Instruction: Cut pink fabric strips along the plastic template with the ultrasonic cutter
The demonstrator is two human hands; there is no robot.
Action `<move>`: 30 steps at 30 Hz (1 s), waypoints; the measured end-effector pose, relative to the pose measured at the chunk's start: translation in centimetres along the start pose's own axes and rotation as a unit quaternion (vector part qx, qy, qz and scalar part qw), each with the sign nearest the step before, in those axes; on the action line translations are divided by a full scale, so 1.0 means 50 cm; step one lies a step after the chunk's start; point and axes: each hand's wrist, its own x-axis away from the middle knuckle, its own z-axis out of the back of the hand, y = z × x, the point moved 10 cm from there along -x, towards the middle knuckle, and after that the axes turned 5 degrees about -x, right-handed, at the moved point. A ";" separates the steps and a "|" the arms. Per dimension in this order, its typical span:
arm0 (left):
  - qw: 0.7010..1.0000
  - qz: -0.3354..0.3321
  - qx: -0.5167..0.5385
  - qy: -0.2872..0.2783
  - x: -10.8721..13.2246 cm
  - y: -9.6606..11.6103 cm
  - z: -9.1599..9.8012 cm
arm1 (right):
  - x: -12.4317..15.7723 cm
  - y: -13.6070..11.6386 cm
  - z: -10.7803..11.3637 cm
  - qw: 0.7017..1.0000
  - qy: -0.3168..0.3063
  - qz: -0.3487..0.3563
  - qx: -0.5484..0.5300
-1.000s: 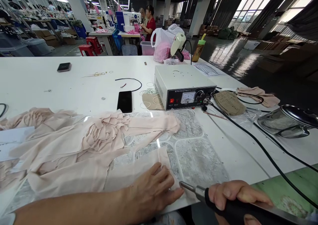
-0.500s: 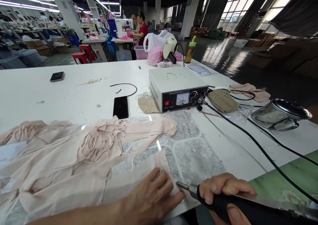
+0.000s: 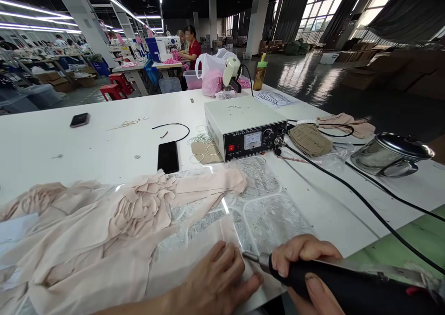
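Note:
My left hand (image 3: 220,275) presses down on a thin, pale pink piece of fabric (image 3: 184,259), thumb spread away from the bent fingers. In my right hand (image 3: 309,261) is an ultrasonic handpiece (image 3: 333,278) with a thick black grip and a pointed metal tip. That tip lies at the fabric's right edge, close beside my left fingertips; whether it touches the cloth I cannot tell. Under the fabric is a grey-patterned sheet (image 3: 271,217). More pale pink fabric (image 3: 139,208), bunched and layered, covers the left side.
Behind the sheet stands a control box (image 3: 255,141) with a meter; its black cable (image 3: 347,190) runs along the right. A black phone (image 3: 168,157), rubber bands (image 3: 201,141), brown card patterns (image 3: 309,139) and a steel pot (image 3: 392,155) lie around it. Another person (image 3: 193,48) sits farther back.
The camera view has shifted slightly. The handpiece tip has slid a little up along the fabric edge, and my left hand still presses beside it.

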 end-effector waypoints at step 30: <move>1.000 0.008 -0.021 -0.008 0.005 0.003 -0.007 | -0.014 -0.003 0.005 1.000 0.004 0.018 0.026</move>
